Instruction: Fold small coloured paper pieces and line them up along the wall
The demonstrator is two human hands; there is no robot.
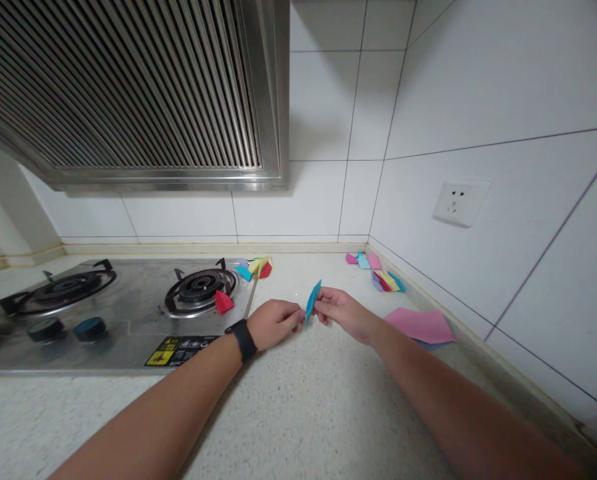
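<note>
A blue folded paper [313,303] stands on edge above the countertop, seen almost side-on. My right hand [342,312] pinches it from the right between thumb and fingers. From the left, my left hand [277,323], with a black watch on its wrist, has its fingertips closed at the paper's lower left edge. A red folded paper [223,302] rests on the right burner, left of my hands. To the right lies a stack of pink paper sheets [422,325], with a bluish one showing underneath, partly behind my right forearm.
The gas stove [128,320] fills the left side under a metal range hood [273,133]. Several coloured folded papers [261,267] lie by the stove's back right corner. More folded papers [387,281] lie along the right wall, below a socket [461,202].
</note>
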